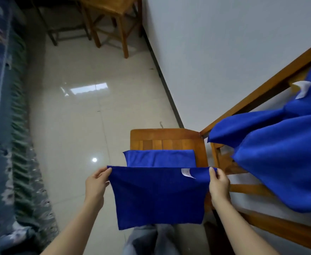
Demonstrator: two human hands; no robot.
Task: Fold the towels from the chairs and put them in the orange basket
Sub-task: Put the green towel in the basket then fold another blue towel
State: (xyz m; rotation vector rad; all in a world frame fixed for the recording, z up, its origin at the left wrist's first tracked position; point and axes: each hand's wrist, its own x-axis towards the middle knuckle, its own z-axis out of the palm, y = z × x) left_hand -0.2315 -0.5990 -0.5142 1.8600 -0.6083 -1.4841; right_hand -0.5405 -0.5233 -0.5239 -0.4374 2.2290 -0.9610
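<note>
A blue towel (pixel 158 196) hangs doubled over in front of me, held stretched by its top edge. My left hand (pixel 96 183) pinches its top left corner and my right hand (pixel 218 183) pinches its top right corner, near a white label (pixel 186 173). Just beyond it, a folded blue towel (pixel 160 158) lies on the seat of a small wooden chair (pixel 167 138). Another blue towel (pixel 279 155) with a white label drapes over the wooden chair frame (pixel 257 94) at the right. No orange basket is in view.
A white wall (pixel 224 52) runs along the right behind the chairs. A glossy tiled floor (pixel 81 111) stretches ahead to another wooden chair (pixel 112 17) at the top. A patterned dark fabric edge (pixel 5 126) lines the left side.
</note>
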